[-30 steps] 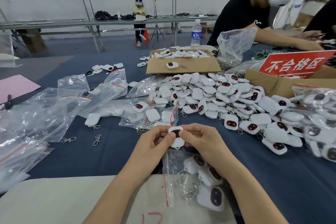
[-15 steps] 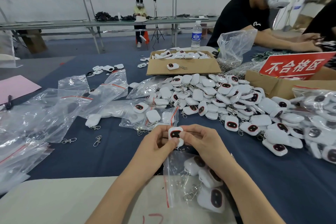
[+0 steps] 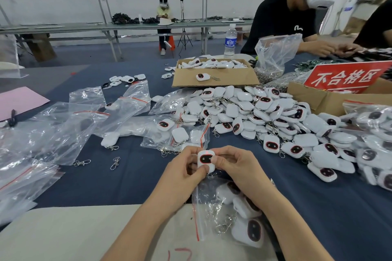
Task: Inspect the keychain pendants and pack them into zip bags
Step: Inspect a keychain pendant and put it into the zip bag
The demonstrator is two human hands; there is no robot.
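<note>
While the left hand (image 3: 182, 172) and the right hand (image 3: 237, 167) both pinch a single white keychain pendant (image 3: 206, 160) just above the near part of the table (image 3: 127, 180), its dark oval face turned up toward the person, I take this for the inspection step. A small red spot shows near the pendant's top edge. If it passes, the next move would seem to be dropping it into the partly filled zip bag (image 3: 231, 214) lying right under the wrists. That calls for one hand to let go and hold the bag's mouth open, minding that the metal clasp does not snag. The table wears a dark blue cloth. A big heap of pendants (image 3: 254, 116) lies to the right, slack empty zip bags (image 3: 53, 133) to the left, and a few loose clasps (image 3: 115, 163) between. Farther back stand a cardboard box (image 3: 216, 76) of pendants, a red sign (image 3: 345, 77) and a water bottle (image 3: 230, 41). Across the table a person in a black shirt (image 3: 282, 19) works, and another sits by the far white wall.
</note>
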